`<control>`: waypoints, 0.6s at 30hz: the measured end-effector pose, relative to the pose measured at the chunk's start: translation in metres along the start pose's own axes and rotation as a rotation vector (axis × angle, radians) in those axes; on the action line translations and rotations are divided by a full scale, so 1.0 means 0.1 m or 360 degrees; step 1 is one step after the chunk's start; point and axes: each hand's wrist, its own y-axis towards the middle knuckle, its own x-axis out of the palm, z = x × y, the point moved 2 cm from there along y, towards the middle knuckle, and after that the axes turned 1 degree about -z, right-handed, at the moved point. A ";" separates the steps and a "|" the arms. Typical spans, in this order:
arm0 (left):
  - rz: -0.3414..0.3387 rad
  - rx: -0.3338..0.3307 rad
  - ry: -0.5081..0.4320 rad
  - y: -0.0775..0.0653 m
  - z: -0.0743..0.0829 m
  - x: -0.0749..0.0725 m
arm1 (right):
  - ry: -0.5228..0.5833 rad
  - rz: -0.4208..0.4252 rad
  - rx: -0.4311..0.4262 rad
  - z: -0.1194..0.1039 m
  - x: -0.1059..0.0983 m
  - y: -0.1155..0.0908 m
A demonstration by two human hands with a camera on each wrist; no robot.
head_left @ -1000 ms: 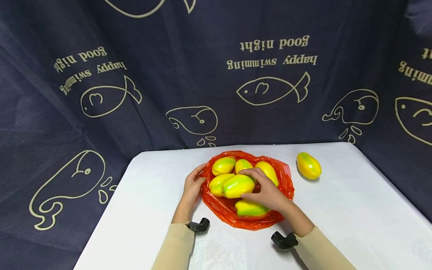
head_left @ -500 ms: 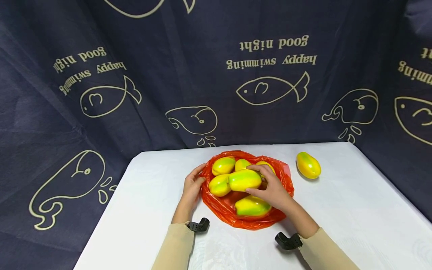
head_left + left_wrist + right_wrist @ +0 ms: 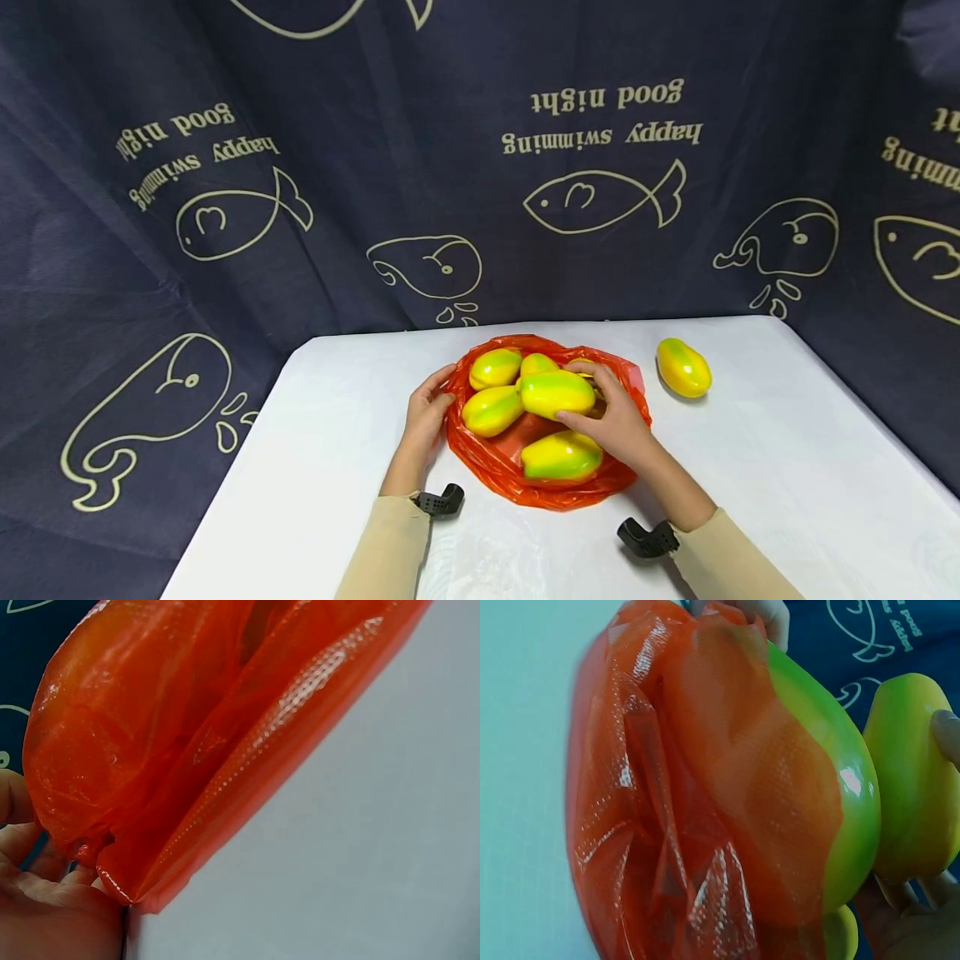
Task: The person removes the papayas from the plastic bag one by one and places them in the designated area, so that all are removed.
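A red plastic bag lies with its mouth spread wide, and several yellow-green papayas sit inside, among them a front papaya and a left papaya. My right hand grips one papaya between thumb and fingers, above the others. The right wrist view shows that same papaya beside the bag, the hand partly cut off by the frame. At the bag's left edge, my left hand holds the rim; in the left wrist view, gathered film lies among its fingers.
One loose papaya rests on the white table, right of the bag. A dark curtain with fish and whale drawings hangs behind the table's far edge.
My right hand has moved the held papaya to the right and slightly back, uncovering the left papaya and some of the bag's inside. The left hand stays at the rim.
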 end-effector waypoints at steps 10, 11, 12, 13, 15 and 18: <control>0.0032 -0.0017 0.0014 -0.01 0.01 0.00 | 0.0096 0.0092 0.0028 0.04 -0.06 -0.02; 0.0031 -0.0019 0.0012 -0.01 0.01 0.00 | 0.0087 0.0105 0.0037 0.04 -0.07 -0.03; 0.0027 -0.0016 0.0018 -0.01 0.01 0.00 | 0.0070 0.0120 0.0047 0.05 -0.08 -0.03; 0.0027 -0.0019 0.0014 -0.01 0.01 0.00 | 0.0051 0.0137 0.0054 0.05 -0.09 -0.03; 0.0021 -0.0014 0.0015 -0.01 0.00 0.00 | 0.0035 0.0176 0.0077 0.05 -0.12 -0.03; 0.0018 0.0010 0.0026 -0.01 0.00 0.01 | 0.0022 0.0230 0.0096 0.05 -0.18 -0.04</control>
